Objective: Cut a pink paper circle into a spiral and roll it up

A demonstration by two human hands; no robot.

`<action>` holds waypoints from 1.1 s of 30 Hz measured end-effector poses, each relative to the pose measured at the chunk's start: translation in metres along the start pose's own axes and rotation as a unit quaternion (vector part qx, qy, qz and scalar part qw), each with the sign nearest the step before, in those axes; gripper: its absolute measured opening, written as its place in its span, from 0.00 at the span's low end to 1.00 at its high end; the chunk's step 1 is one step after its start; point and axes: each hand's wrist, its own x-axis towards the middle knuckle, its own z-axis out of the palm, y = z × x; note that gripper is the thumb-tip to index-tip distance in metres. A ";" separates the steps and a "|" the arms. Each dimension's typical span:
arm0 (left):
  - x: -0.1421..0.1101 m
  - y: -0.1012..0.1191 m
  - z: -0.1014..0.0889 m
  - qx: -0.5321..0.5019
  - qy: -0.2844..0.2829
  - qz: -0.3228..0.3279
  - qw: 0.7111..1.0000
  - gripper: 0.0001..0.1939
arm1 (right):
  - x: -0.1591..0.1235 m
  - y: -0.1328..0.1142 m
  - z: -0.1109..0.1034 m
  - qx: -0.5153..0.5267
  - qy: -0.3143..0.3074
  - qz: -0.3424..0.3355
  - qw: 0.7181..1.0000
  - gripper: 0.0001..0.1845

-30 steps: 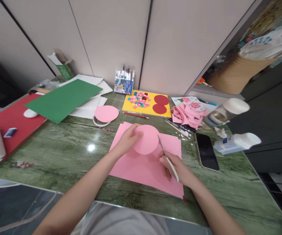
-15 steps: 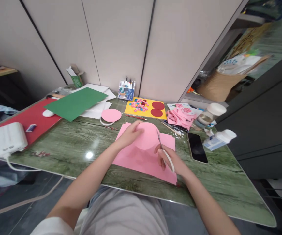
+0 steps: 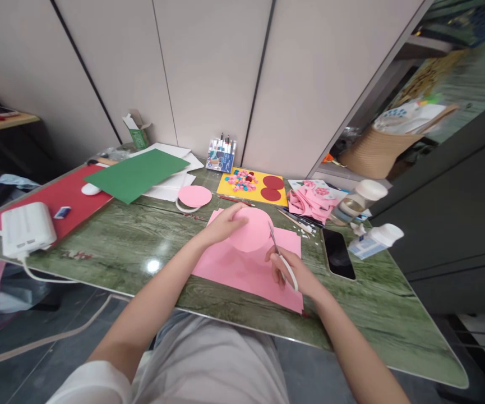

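Between the fingers and thumb of my left hand (image 3: pixel 227 222) is a pink paper circle (image 3: pixel 251 231), raised over pink sheets (image 3: pixel 246 275) on the table. My right hand (image 3: pixel 290 269) grips white-handled scissors (image 3: pixel 289 271), their blades at the circle's right edge. Whether the blades are parted I cannot tell. Another pink circle (image 3: pixel 195 196) lies on a white ring (image 3: pixel 183 207) to the left. Pink paper scraps (image 3: pixel 310 201) are heaped to the right.
Behind the sheets, a yellow card (image 3: pixel 238 193) bears small coloured balls and two red circles (image 3: pixel 271 194). A phone (image 3: pixel 338 253) and two bottles (image 3: pixel 377 240) stand at right. A green sheet (image 3: pixel 139 174), red paper (image 3: pixel 74 210) and a white power bank (image 3: pixel 28 229) occupy the left.
The camera view has shifted, bringing more of the table's left side and front edge into sight. Both hands keep their holds; the paper circle's tilt has changed slightly against the scissors.
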 end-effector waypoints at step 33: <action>0.002 -0.020 0.035 -0.078 0.121 0.006 0.989 0.20 | 0.009 0.008 -0.001 -0.014 0.116 -0.043 0.992 0.18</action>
